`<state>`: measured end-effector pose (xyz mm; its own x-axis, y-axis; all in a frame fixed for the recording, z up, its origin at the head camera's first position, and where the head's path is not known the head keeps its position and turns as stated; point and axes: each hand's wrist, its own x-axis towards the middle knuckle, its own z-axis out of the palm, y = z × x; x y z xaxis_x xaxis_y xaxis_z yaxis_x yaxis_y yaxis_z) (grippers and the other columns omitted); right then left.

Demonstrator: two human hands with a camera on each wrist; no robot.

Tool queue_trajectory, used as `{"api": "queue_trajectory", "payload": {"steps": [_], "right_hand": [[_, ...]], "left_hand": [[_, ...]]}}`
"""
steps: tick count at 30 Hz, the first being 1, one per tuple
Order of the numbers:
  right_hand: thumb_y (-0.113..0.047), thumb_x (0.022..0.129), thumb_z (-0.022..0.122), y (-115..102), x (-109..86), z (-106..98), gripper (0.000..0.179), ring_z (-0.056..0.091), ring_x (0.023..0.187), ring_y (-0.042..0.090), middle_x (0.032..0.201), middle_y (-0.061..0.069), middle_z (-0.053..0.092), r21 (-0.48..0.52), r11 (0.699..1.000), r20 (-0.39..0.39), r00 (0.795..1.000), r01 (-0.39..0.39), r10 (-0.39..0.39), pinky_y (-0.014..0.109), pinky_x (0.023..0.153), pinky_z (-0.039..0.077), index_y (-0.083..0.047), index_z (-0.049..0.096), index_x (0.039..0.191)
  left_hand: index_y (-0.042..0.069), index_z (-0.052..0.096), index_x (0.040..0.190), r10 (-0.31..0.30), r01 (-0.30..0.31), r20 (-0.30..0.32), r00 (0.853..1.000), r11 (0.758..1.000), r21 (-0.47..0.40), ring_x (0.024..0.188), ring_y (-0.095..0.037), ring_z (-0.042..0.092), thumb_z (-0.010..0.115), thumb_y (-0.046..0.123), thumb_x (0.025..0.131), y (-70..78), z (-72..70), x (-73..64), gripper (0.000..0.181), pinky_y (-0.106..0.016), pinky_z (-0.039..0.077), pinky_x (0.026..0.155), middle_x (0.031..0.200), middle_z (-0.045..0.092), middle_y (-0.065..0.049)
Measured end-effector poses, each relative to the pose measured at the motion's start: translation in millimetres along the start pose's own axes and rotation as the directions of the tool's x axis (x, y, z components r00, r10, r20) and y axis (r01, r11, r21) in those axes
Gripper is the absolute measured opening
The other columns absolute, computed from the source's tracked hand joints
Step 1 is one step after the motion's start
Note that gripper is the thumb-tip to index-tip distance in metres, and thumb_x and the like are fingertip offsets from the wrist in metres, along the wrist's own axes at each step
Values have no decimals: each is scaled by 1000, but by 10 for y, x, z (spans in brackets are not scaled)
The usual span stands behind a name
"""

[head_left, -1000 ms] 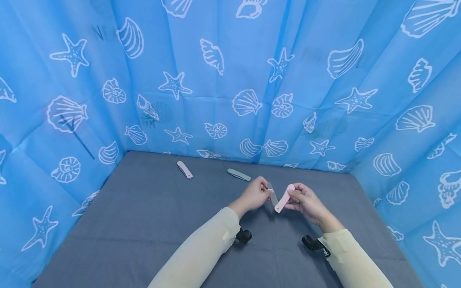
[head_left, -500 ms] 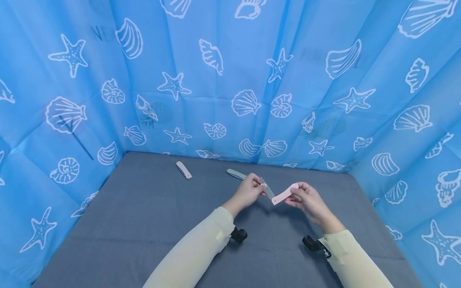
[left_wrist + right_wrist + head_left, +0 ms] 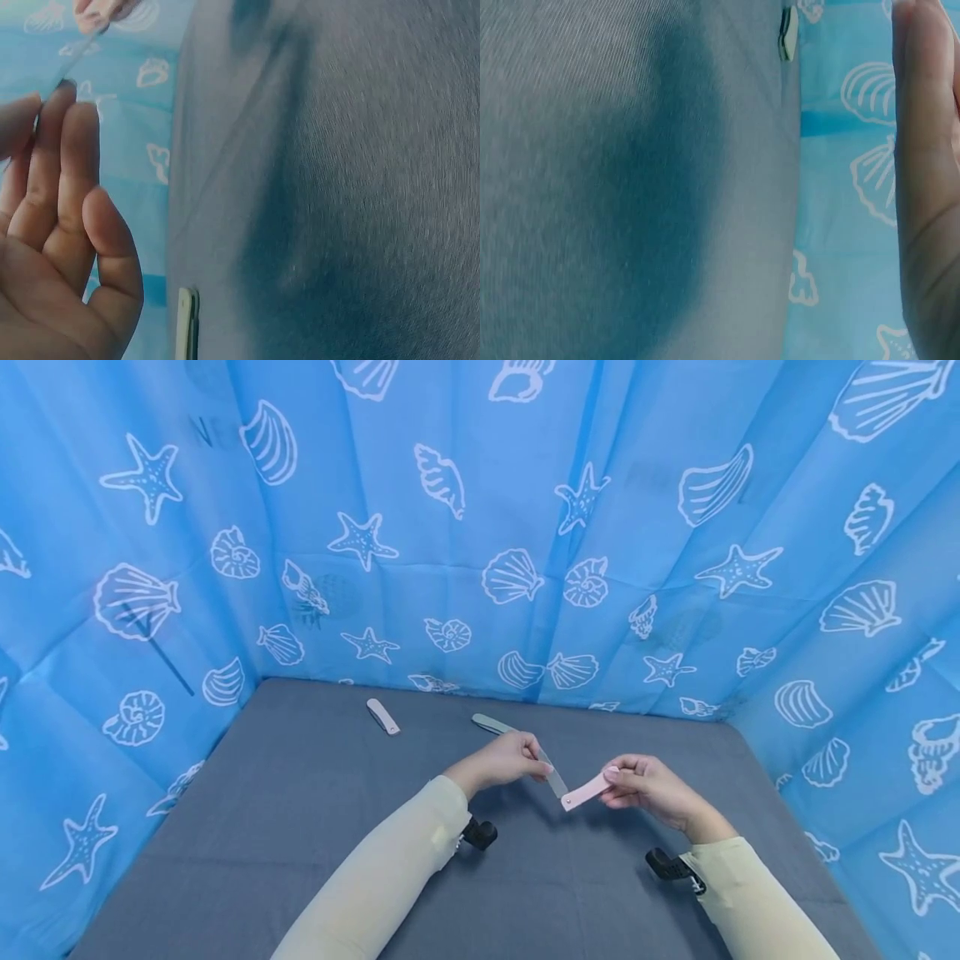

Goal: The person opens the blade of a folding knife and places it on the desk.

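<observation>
Above the grey table, both hands hold one partly unfolded folding knife, its pink handle (image 3: pixel 583 792) and grey blade (image 3: pixel 556 782) meeting at a low pivot in a wide V. My left hand (image 3: pixel 504 760) pinches the blade between thumb and fingers; in the left wrist view the thin blade (image 3: pixel 67 69) is seen edge-on, past the fingertips. The handle's far end is pinched by my right hand (image 3: pixel 651 789). Just behind the left hand lies a folded green knife (image 3: pixel 491 723), partly covered by that hand. The right wrist view shows only the side of the right hand (image 3: pixel 931 172).
A folded pale pink knife (image 3: pixel 383 717) lies farther left, near the back of the grey cloth-covered table (image 3: pixel 315 827). A blue curtain (image 3: pixel 465 527) with shells and starfish encloses the back and sides.
The left hand has shifted left, and the angle between blade and handle has widened. Over the last half second both hands have come lower in the head view with the folding knife.
</observation>
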<state>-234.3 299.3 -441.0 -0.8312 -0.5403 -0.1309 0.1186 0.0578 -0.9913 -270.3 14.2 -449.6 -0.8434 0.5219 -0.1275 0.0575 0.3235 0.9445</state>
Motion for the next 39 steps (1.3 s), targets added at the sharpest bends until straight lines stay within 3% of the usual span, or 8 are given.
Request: {"api": "queue_trajectory", "payload": {"steps": [4,8,17,20,27,32,36,39], "right_hand": [[-4,104,51,-17,3,15,13,73,82,15,92,13,73,17,999,-77,996,43,-41,30,76,59,6,60,106],[-3,104,51,-22,9,47,12,73,83,14,90,11,73,66,995,-180,982,77,-64,28,76,59,6,58,104],[-3,104,51,41,46,164,10,73,81,15,87,10,73,167,975,-343,936,148,-83,26,76,59,4,57,102],[-4,105,50,48,61,196,9,73,82,14,88,9,73,195,966,-380,921,167,-82,25,78,58,3,57,102],[-8,105,51,30,85,275,12,71,86,12,90,3,70,314,931,-487,873,186,-10,24,83,57,-6,60,97],[-11,105,50,45,86,280,11,71,89,12,91,3,70,384,906,-488,872,178,36,24,86,56,-7,58,99],[-11,105,51,67,79,225,10,71,88,11,91,3,71,344,924,-487,873,168,23,23,84,56,-8,60,101],[-11,103,56,82,80,184,6,72,83,9,89,1,72,221,963,-529,848,156,-16,22,79,57,-6,59,106]], "left_hand": [[7,59,87,-27,21,-69,997,995,-96,89,-27,67,71,16,94,-1,-5,-1,17,-28,39,67,84,75,-2],[8,59,89,-63,32,-174,983,984,-176,81,-25,60,70,16,95,-42,21,19,15,-27,38,64,87,74,-2],[8,54,88,-40,-47,-338,940,968,-245,78,-28,59,67,13,97,-150,143,50,16,-28,36,60,88,72,-2],[8,55,90,-44,-71,-384,922,957,-280,84,-34,60,67,14,98,-158,190,41,15,-28,36,61,89,72,-2],[8,51,89,-82,-157,-490,868,890,-428,94,-21,69,65,11,98,-141,368,70,17,-31,43,68,95,74,-6],[8,51,93,-139,-206,-532,835,818,-537,94,-16,69,63,12,99,-125,495,101,15,-47,49,89,95,73,-5],[6,54,97,-177,-220,-541,822,778,-588,91,-17,68,64,11,99,-115,555,125,12,-50,46,92,96,72,-10],[5,56,98,-221,-183,-547,808,788,-588,90,-22,69,67,13,97,-118,589,144,13,-43,48,84,95,72,-14]]}}
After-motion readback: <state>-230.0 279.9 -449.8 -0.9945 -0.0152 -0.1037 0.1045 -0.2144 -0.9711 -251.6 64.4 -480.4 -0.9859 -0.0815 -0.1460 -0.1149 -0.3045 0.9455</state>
